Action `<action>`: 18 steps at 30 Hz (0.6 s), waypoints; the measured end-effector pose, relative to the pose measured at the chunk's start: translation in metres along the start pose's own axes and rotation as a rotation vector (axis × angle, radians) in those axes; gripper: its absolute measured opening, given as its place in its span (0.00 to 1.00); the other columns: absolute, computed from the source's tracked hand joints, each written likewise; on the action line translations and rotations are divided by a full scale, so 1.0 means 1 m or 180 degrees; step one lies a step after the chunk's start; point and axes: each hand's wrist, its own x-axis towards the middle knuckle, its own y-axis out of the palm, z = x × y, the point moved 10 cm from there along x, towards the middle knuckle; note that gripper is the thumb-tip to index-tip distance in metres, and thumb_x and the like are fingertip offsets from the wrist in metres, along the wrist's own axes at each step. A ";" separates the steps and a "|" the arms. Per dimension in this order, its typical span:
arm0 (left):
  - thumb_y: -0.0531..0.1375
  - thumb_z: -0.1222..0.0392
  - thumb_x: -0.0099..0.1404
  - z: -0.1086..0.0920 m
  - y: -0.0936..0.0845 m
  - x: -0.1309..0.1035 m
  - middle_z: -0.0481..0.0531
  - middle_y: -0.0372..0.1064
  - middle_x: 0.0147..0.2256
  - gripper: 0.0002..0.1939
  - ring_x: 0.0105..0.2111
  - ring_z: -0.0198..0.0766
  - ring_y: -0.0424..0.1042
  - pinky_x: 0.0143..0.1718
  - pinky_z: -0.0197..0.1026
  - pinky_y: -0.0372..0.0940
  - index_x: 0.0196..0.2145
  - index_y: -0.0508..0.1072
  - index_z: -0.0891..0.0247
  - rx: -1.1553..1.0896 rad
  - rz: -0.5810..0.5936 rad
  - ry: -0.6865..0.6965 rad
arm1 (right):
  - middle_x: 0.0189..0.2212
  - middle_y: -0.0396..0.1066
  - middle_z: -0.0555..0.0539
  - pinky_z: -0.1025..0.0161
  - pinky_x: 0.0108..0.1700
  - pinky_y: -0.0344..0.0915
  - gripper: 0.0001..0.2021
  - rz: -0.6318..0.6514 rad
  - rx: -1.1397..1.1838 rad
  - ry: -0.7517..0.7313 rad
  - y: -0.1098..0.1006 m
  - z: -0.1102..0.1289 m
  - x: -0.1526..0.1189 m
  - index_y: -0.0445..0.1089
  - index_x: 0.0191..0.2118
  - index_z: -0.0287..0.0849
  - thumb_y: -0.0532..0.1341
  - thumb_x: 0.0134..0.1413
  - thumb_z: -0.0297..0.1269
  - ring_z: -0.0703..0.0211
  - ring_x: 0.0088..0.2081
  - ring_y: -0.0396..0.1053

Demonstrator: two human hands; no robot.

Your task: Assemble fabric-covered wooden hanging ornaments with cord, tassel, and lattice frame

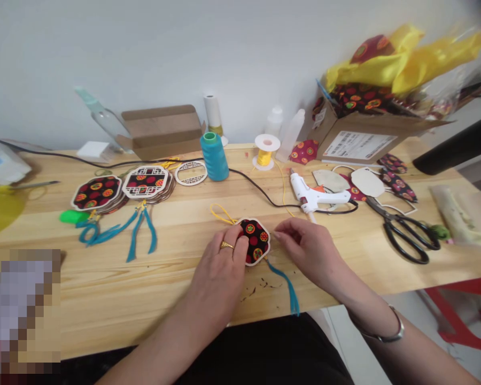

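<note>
My left hand (222,262) lay just below the middle of the frame, holding the dark patterned ornament (260,240) on the wooden table (144,305), its fingers over the ornament's left part. A yellow cord (226,219) stuck out at the ornament's upper left and a blue tassel (286,283) trailed toward the lower right. My right hand (310,248) was just beside the ornament's right edge, thumb and fingertips drawn narrow; I cannot tell whether they pinched anything. Right of centre, above that hand, lay a white glue gun (309,195), with black-handled scissors (390,218) farther right. A cone of blue thread (215,160) stood above centre, and two stacks of ornaments (96,193) sat on the left side.
</note>
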 end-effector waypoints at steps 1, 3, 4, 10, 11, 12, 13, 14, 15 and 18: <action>0.48 0.78 0.59 0.001 0.001 -0.001 0.70 0.63 0.50 0.17 0.49 0.52 0.62 0.48 0.55 0.67 0.44 0.67 0.74 -0.0016 -0.0005 -0.0038 | 0.32 0.75 0.45 0.60 0.36 0.66 0.08 -0.0056 0.0019 -0.0199 -0.003 0.005 -0.001 0.73 0.40 0.41 0.60 0.55 0.36 0.57 0.33 0.71; 0.48 0.78 0.60 0.004 0.002 -0.003 0.69 0.62 0.51 0.17 0.50 0.51 0.62 0.49 0.55 0.66 0.45 0.66 0.73 -0.0081 -0.0040 -0.0143 | 0.41 0.74 0.42 0.53 0.46 0.66 0.17 -0.0032 0.0046 -0.0624 -0.003 0.016 -0.003 0.69 0.48 0.41 0.64 0.51 0.36 0.51 0.44 0.70; 0.48 0.78 0.60 0.006 0.002 -0.003 0.69 0.60 0.53 0.17 0.50 0.51 0.62 0.50 0.55 0.66 0.45 0.66 0.73 -0.0133 -0.0061 -0.0190 | 0.46 0.72 0.40 0.50 0.50 0.65 0.22 0.0036 0.0047 -0.0795 -0.001 0.020 -0.004 0.67 0.52 0.42 0.66 0.49 0.37 0.49 0.48 0.68; 0.49 0.75 0.61 0.015 0.007 -0.007 0.65 0.55 0.57 0.17 0.53 0.50 0.62 0.50 0.55 0.66 0.47 0.64 0.67 -0.0468 -0.0158 -0.0303 | 0.52 0.67 0.39 0.46 0.56 0.62 0.36 0.0323 0.0011 -0.0984 0.011 0.025 -0.007 0.56 0.62 0.45 0.68 0.48 0.39 0.46 0.55 0.63; 0.49 0.75 0.61 0.016 0.007 -0.007 0.65 0.55 0.57 0.17 0.53 0.50 0.63 0.50 0.56 0.66 0.47 0.63 0.66 -0.0499 -0.0168 -0.0301 | 0.52 0.68 0.39 0.45 0.56 0.62 0.36 0.0313 -0.0008 -0.0973 0.012 0.025 -0.007 0.55 0.63 0.46 0.67 0.48 0.38 0.46 0.55 0.63; 0.49 0.75 0.61 0.017 0.007 -0.007 0.65 0.55 0.57 0.17 0.53 0.50 0.63 0.50 0.56 0.67 0.47 0.63 0.66 -0.0522 -0.0182 -0.0302 | 0.52 0.67 0.40 0.45 0.55 0.62 0.37 0.0314 -0.0026 -0.0958 0.013 0.025 -0.007 0.54 0.63 0.46 0.67 0.48 0.37 0.46 0.55 0.63; 0.49 0.75 0.61 0.018 0.007 -0.007 0.65 0.56 0.57 0.17 0.53 0.50 0.62 0.50 0.56 0.67 0.47 0.63 0.66 -0.0542 -0.0196 -0.0303 | 0.52 0.67 0.40 0.45 0.55 0.62 0.37 0.0324 -0.0042 -0.0936 0.014 0.024 -0.007 0.53 0.63 0.46 0.67 0.48 0.37 0.46 0.55 0.64; 0.49 0.75 0.61 0.019 0.007 -0.008 0.65 0.56 0.56 0.17 0.53 0.50 0.62 0.50 0.56 0.66 0.47 0.63 0.66 -0.0560 -0.0207 -0.0307 | 0.52 0.67 0.39 0.45 0.55 0.63 0.37 0.0344 -0.0050 -0.0909 0.015 0.024 -0.007 0.53 0.63 0.46 0.67 0.48 0.36 0.46 0.55 0.64; 0.50 0.76 0.61 0.019 0.007 -0.008 0.65 0.57 0.56 0.17 0.53 0.49 0.62 0.51 0.56 0.66 0.47 0.63 0.66 -0.0578 -0.0217 -0.0313 | 0.52 0.67 0.39 0.45 0.55 0.63 0.37 0.0361 -0.0050 -0.0879 0.016 0.023 -0.007 0.53 0.63 0.46 0.67 0.48 0.36 0.46 0.55 0.64; 0.51 0.76 0.61 0.019 0.008 -0.008 0.64 0.59 0.54 0.17 0.53 0.48 0.62 0.52 0.54 0.65 0.46 0.64 0.67 -0.0674 -0.0197 -0.0317 | 0.52 0.68 0.40 0.46 0.55 0.63 0.36 0.0409 -0.0009 -0.0801 0.018 0.020 -0.006 0.53 0.63 0.45 0.66 0.49 0.36 0.47 0.54 0.65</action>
